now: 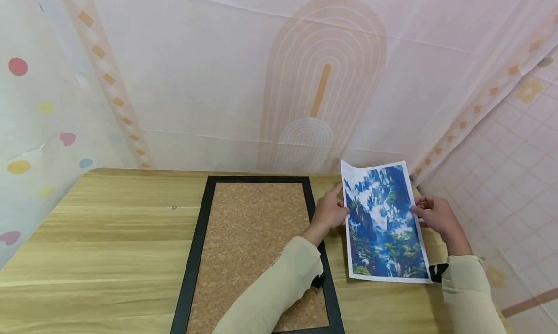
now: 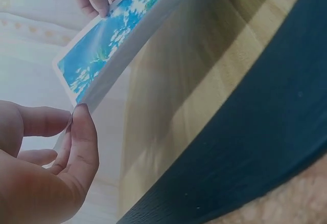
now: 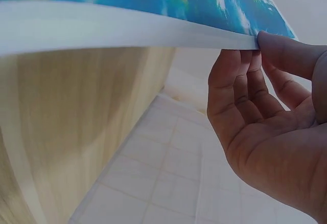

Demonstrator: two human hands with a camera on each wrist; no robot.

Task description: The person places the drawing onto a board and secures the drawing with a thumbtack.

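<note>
Both hands (image 1: 331, 213) (image 1: 436, 215) raised, fingers pinching.

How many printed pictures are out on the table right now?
1. The landscape print is held at its side edges by the left hand and right hand, right of the cork board. Others could be hidden beneath.

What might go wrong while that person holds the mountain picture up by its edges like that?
The picture is thin paper, pinched only at its side edges by the left hand and right hand; it already bows, so it could crease or slip. It also hangs near the table edge on the right, so if dropped it may slide off rather than land on the cork board.
</note>
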